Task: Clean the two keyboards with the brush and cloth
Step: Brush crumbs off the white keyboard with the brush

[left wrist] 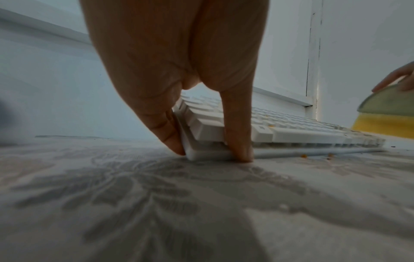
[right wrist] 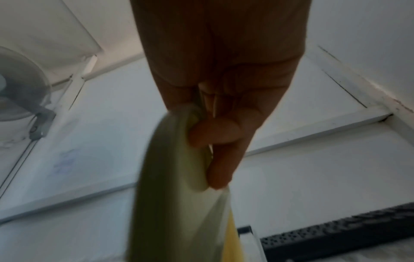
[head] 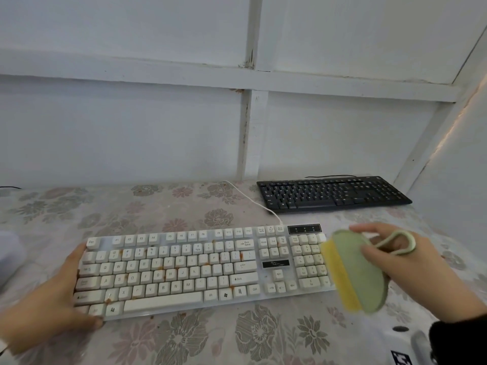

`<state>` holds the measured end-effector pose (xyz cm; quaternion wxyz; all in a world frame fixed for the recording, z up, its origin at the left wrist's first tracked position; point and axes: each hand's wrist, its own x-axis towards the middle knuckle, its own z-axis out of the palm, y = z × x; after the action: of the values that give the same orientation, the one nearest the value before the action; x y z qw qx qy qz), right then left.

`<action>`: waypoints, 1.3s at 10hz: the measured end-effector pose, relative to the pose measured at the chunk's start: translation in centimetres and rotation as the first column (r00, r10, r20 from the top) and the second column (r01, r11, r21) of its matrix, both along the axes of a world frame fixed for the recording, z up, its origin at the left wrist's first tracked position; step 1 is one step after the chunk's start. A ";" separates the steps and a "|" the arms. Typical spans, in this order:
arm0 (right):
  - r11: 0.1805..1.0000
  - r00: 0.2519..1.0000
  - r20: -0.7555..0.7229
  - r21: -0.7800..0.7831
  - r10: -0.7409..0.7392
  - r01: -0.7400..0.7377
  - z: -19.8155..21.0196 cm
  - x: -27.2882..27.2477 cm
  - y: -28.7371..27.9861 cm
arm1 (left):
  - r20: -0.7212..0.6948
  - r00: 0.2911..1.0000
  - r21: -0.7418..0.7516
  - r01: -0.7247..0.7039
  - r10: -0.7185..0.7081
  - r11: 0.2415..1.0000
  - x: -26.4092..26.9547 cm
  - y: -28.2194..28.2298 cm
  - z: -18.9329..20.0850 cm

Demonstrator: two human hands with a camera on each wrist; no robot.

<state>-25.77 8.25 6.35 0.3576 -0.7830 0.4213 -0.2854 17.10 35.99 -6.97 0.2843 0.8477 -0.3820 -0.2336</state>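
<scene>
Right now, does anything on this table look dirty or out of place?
Yes. The white keyboard has orange-brown grime between its keys, mostly left and centre, and a few crumbs lie on the tablecloth by its front edge.

Soft, even daylight; wide-angle bending at the edges.

The brush point(head: 354, 270) smeared with motion blur in the head view. The right wrist view was dim and blurred, the right hand point(right wrist: 220, 92) backlit; the left hand point(left wrist: 179, 70) cast a soft shadow at lower centre.
</scene>
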 end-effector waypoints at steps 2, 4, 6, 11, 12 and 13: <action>0.997 0.993 0.113 -0.068 -0.024 0.032 0.7 2.7 -1.4 | -0.170 0.985 -0.117 -0.021 0.001 0.993 2.5 0.3 -3.4; 0.999 0.999 0.000 0.001 -0.035 0.035 -1.7 1.6 0.8 | 0.069 0.997 -0.040 0.026 -0.023 0.999 -2.5 -0.1 2.4; 0.997 0.998 -0.044 0.069 -0.033 0.036 -0.4 -0.3 1.5 | 0.070 0.995 -0.044 0.079 -0.076 0.996 -1.6 0.0 1.9; 0.998 0.998 0.023 -0.016 -0.053 0.053 -0.2 3.4 0.3 | 0.046 0.999 -0.142 0.031 -0.024 0.989 0.1 0.2 -0.1; 0.999 0.998 -0.044 0.009 -0.044 0.044 -1.4 2.5 1.3 | 0.003 0.999 -0.138 0.042 -0.042 0.990 1.7 0.0 -1.9; 0.998 0.996 -0.087 0.058 -0.012 0.017 -1.8 1.4 2.3 | -0.202 0.965 -0.279 0.108 -0.168 0.954 3.6 -0.7 -4.1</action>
<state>-24.41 10.54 4.53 0.3598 -0.7807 0.4503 -0.2413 20.66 35.29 -11.04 0.4193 0.7414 -0.4341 -0.2932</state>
